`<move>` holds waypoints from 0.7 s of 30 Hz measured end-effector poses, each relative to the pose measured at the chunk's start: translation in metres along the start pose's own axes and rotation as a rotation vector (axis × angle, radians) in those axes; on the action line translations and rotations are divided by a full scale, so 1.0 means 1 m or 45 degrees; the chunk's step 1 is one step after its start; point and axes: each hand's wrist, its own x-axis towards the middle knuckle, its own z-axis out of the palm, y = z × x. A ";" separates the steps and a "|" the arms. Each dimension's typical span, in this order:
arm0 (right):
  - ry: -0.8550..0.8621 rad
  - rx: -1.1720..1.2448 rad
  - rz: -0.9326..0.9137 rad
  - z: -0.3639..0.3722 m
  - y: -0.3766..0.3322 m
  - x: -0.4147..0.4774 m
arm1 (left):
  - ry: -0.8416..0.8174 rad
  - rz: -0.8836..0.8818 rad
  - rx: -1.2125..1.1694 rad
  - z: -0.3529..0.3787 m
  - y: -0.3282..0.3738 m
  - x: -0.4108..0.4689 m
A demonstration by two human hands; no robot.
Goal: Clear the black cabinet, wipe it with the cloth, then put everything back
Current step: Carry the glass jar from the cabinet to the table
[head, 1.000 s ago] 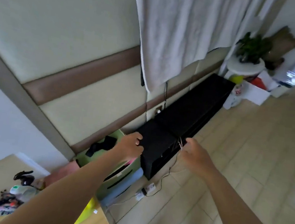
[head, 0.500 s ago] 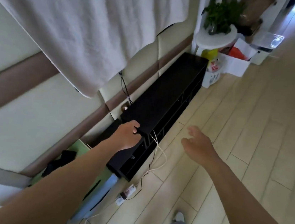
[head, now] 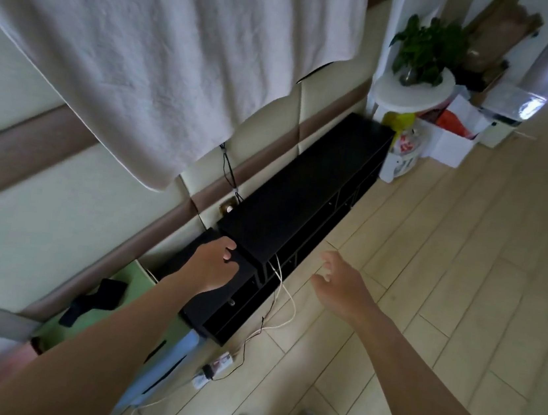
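The long low black cabinet (head: 305, 190) runs along the wall, and its top is bare. At its near end sits a lower black box-shaped section (head: 216, 300). My left hand (head: 213, 269) rests on top of it, fingers curled over its far edge by the taller cabinet. My right hand (head: 342, 284) hovers over the floor in front of the cabinet, fingers spread, holding nothing. A white cable (head: 284, 295) hangs from the cabinet front down to the floor between my hands.
A large white fabric (head: 167, 49) hangs on the wall above the cabinet. A green box (head: 139, 280) with a black item (head: 95, 299) on it stands at the left. A power strip (head: 214, 369) lies on the floor. A potted plant (head: 426, 50) on a white stand and white boxes (head: 453, 143) sit beyond the far end.
My right hand has let go of the white cable and drawn away to the right with fingers spread. My left hand stays at the near end. The view has swung along the cabinet.
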 end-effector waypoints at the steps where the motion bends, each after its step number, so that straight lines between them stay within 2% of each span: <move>1: 0.011 -0.009 -0.003 0.000 -0.003 -0.004 | 0.008 0.003 -0.022 -0.003 -0.004 0.000; 13: 0.180 -0.044 0.183 0.035 -0.001 -0.060 | -0.099 0.203 -0.142 -0.010 -0.014 0.019; 21: 0.175 -0.123 0.077 0.064 -0.049 -0.033 | -0.107 0.201 -0.160 -0.018 -0.041 0.012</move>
